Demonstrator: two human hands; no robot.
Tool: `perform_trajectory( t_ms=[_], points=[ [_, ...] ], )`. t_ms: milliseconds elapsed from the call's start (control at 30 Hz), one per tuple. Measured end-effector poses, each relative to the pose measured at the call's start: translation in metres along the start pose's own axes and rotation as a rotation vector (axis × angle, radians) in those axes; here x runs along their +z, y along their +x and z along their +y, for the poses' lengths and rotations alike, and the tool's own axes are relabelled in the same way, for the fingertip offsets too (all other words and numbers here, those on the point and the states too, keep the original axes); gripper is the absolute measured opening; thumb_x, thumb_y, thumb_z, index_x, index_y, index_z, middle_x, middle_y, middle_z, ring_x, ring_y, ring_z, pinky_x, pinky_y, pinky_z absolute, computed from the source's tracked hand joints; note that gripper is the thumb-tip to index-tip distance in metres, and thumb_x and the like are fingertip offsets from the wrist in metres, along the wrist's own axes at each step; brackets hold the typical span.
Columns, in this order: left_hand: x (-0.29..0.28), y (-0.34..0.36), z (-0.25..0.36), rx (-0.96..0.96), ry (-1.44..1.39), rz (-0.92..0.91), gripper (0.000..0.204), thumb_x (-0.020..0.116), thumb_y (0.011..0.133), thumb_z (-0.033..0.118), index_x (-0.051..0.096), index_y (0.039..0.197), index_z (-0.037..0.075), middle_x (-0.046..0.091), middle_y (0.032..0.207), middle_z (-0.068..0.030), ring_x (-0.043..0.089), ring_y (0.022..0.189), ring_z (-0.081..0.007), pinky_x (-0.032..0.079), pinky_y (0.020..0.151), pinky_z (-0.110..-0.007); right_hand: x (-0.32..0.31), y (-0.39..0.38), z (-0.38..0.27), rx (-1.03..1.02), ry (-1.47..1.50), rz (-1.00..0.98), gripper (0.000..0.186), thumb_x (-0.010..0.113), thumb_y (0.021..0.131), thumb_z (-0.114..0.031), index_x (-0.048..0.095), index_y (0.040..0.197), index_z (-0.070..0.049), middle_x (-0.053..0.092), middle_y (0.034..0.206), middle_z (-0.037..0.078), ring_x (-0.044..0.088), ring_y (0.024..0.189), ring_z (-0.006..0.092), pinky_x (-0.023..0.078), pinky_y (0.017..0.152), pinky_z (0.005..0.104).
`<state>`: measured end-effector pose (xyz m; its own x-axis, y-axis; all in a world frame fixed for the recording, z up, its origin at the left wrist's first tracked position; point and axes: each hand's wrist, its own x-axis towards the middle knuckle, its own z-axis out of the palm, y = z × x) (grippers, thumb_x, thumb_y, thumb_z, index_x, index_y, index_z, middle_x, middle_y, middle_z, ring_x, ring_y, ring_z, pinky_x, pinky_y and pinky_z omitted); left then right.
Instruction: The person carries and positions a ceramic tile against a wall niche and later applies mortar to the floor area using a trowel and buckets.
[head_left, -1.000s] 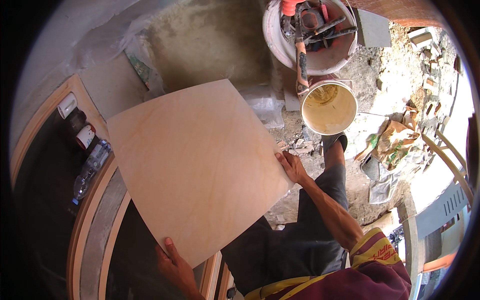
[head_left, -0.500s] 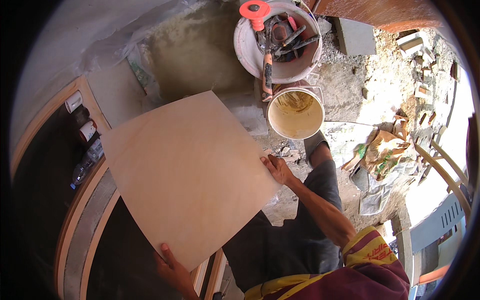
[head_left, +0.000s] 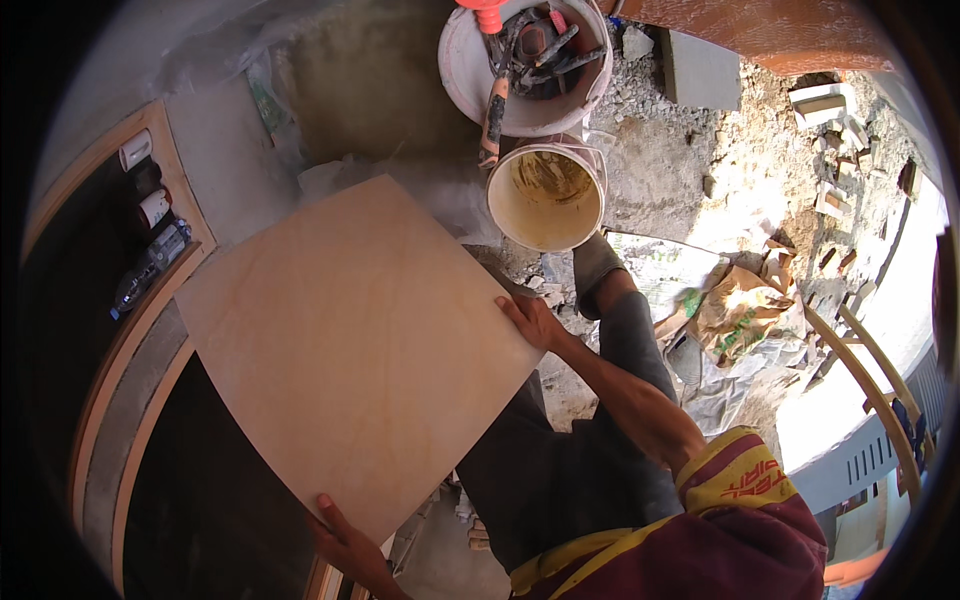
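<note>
A large square beige tile [head_left: 360,350] with a smooth, faintly veined face is held up in front of me, tilted cornerwise. My left hand [head_left: 348,548] grips its lower edge near the bottom corner, thumb on top and the fingers mostly hidden beneath. At the right corner, my right hand [head_left: 530,322] holds the edge, also with the thumb side on the face. Beyond the tile's far corner is a patch of grey-brown floor [head_left: 385,90] that looks wet or freshly coated.
A pale bucket [head_left: 548,205] with residue inside stands past my right foot. Behind it, a wider tub [head_left: 460,75] holds several hand tools. Wooden frames [head_left: 180,180] with bottles and cups run along the left. Crumpled bags [head_left: 740,310], rubble and a grey block [head_left: 703,72] lie to the right.
The tile and both hands have shifted slightly left in the view, with the grip unchanged. The buckets and surroundings appear farther up and left as my view moves.
</note>
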<state>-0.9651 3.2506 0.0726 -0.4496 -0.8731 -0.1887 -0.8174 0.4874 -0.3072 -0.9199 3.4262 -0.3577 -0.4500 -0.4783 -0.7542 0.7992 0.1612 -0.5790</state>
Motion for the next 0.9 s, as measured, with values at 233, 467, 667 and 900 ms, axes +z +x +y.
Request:
perform_trajectory(
  t_ms=[233, 467, 667, 900],
  points=[
    [0.018, -0.013, -0.054, -0.036, -0.094, -0.030, 0.062, 0.048, 0.105, 0.051, 0.062, 0.125, -0.006, 0.070, 0.108, -0.0236, 0.070, 0.090, -0.0330, 0.054, 0.079, -0.044, 0.014, -0.037, 0.024, 0.067, -0.049, 0.018, 0.071, 0.044, 0.103, -0.060, 0.063, 0.094, 0.008, 0.068, 0.085, 0.025, 0.069, 0.082, 0.0319, 0.052, 0.078, 0.0446],
    [0.013, -0.024, -0.160, -0.013, -0.224, -0.165, 0.061, 0.047, 0.105, 0.050, 0.063, 0.126, -0.004, 0.070, 0.110, -0.0228, 0.071, 0.095, -0.0339, 0.054, 0.079, -0.044, 0.035, -0.109, 0.052, 0.032, -0.130, 0.057, 0.063, 0.052, 0.100, -0.059, 0.066, 0.104, 0.002, 0.066, 0.089, 0.014, 0.065, 0.085, 0.0225, 0.051, 0.078, 0.0385],
    [0.026, -0.037, -0.208, -0.064, -0.276, -0.346, 0.062, 0.051, 0.104, 0.048, 0.065, 0.116, -0.011, 0.071, 0.100, -0.0214, 0.069, 0.090, -0.0281, 0.052, 0.081, -0.042, 0.005, -0.166, 0.114, -0.105, 0.940, -0.255, 0.043, 0.081, 0.089, -0.031, 0.063, 0.116, -0.002, 0.064, 0.108, 0.000, 0.061, 0.094, 0.0167, 0.052, 0.078, 0.0353],
    [0.070, -0.087, -0.170, -0.133, -0.268, -0.600, 0.064, 0.055, 0.101, 0.052, 0.067, 0.116, -0.009, 0.073, 0.103, -0.0211, 0.071, 0.093, -0.0286, 0.053, 0.083, -0.040, -0.115, -0.269, 0.081, 0.186, -0.488, 0.099, 0.059, 0.060, 0.099, -0.054, 0.068, 0.093, 0.005, 0.062, 0.076, 0.017, 0.059, 0.072, 0.0173, 0.046, 0.067, 0.0435]
  ],
)
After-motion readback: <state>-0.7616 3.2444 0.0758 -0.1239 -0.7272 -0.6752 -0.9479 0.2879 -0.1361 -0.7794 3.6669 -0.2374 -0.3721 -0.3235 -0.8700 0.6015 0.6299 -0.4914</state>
